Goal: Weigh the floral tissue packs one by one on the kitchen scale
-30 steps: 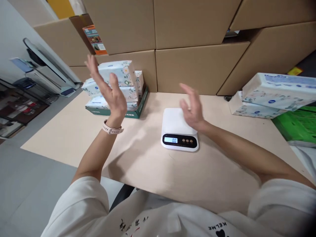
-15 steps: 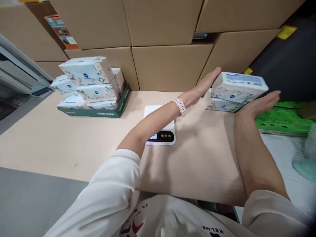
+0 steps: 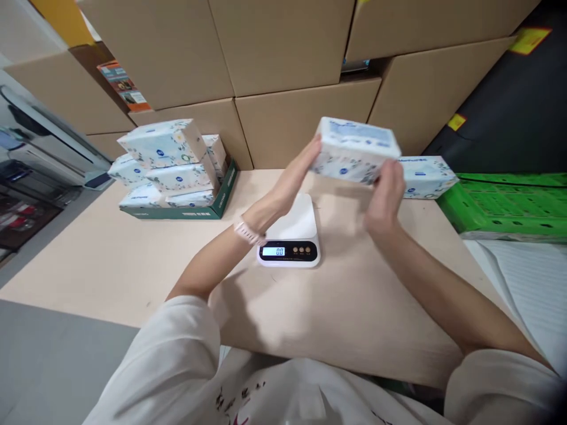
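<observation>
A white tissue pack (image 3: 354, 150) with a blue floral print is held in the air, squeezed between both hands. My left hand (image 3: 292, 177), with a pale pink band at the wrist, presses flat on its left end. My right hand (image 3: 386, 192) grips its right end with bent fingers. Below and to the left lies a white digital scale (image 3: 301, 218), its lit display reading 0.0, with nothing on its plate. Another tissue pack (image 3: 427, 177) rests on the table behind my right hand.
At the left, a green tray (image 3: 177, 213) holds several stacked tissue packs (image 3: 159, 144). Cardboard boxes (image 3: 301, 130) form a wall behind the table (image 3: 177, 260). A bright green crate (image 3: 509, 206) stands at the right, beside a dark surface with yellow labels.
Both hands have lifted the upper tissue pack off the one beneath and carried it left towards the scale. The lower pack stays on the table. The camera view has shifted slightly.
</observation>
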The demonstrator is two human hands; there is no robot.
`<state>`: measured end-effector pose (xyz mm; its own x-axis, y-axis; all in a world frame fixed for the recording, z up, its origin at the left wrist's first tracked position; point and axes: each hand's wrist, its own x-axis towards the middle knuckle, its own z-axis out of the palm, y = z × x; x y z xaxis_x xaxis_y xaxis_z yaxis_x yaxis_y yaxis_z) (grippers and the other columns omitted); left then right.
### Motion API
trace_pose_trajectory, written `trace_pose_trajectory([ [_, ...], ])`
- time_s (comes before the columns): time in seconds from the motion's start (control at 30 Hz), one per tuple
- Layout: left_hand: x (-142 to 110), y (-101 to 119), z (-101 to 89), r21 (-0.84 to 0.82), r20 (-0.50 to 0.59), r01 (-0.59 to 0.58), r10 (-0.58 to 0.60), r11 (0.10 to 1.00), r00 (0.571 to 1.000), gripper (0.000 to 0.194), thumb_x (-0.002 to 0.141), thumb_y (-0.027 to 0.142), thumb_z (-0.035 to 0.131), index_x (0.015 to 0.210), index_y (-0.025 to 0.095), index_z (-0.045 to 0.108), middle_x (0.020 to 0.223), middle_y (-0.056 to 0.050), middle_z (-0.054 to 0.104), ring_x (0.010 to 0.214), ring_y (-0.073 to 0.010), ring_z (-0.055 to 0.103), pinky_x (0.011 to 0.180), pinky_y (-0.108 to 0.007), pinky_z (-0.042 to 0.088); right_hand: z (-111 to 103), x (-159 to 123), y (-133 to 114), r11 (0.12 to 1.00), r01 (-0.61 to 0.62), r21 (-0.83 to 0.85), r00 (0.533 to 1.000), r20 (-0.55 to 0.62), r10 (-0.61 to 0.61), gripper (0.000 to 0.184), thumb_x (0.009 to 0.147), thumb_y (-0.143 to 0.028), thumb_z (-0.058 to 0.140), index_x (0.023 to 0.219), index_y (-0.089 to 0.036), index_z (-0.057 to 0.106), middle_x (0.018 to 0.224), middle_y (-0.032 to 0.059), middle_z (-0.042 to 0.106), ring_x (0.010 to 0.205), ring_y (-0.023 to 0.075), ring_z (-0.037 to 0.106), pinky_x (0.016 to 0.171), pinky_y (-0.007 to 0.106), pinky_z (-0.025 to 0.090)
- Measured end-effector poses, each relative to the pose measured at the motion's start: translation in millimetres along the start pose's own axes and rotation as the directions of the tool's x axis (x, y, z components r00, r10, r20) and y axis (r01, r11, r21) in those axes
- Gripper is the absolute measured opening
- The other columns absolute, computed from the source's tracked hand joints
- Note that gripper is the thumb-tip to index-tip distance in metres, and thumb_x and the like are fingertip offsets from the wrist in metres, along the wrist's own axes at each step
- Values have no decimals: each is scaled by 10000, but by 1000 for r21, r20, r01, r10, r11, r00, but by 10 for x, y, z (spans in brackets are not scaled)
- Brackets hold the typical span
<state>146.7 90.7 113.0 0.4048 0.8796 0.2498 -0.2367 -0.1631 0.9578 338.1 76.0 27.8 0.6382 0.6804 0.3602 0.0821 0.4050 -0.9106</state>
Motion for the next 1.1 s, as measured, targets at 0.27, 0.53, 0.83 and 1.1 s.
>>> trace_pose_trajectory([
  [0.27, -1346, -71, -719, 39, -132, 102, -96, 994, 987, 612, 1016, 664, 636, 1525, 326, 644, 1788, -1, 406, 1720, -324, 256, 1420, -521, 240, 227, -990, -244, 976, -218, 20, 862, 473, 183, 434, 1020, -582, 603, 1358, -312, 630, 1418, 44, 738, 1353, 258, 681, 1147, 461, 586],
  [0.53, -1497, -303, -904, 108, -256, 72, -42, 992, 966, 575, 1017, 613, 663, 1496, 294, 665, 1716, -64, 517, 1671, -343, 366, 1383, -517, 327, 85, -1167, -90, 989, -145, 20, 873, 474, 118, 529, 1038, -665, 563, 1409, -297, 646, 1523, 75, 702, 1432, 253, 656, 1241, 518, 538],
  [0.83, -1566, -588, -1062, -204, -560, 263, -333, 943, 759, 452, 922, 458, 665, 1261, 165, 723, 1511, -161, 685, 1495, -323, 597, 1371, -524, 361, 8, -984, 233, 948, -319, 1, 908, 288, 305, 512, 1038, -676, 505, 1252, -260, 713, 1343, 72, 772, 1313, 235, 716, 1281, 528, 480],
  [1.1, -1569, -571, -1035, -206, -549, 248, -321, 947, 771, 420, 882, 445, 674, 1189, 169, 754, 1405, -146, 742, 1410, -285, 654, 1350, -485, 390, 18, -988, 265, 953, -302, -18, 913, 281, 295, 490, 1032, -661, 510, 1217, -258, 718, 1273, 62, 779, 1242, 210, 738, 1214, 474, 535],
])
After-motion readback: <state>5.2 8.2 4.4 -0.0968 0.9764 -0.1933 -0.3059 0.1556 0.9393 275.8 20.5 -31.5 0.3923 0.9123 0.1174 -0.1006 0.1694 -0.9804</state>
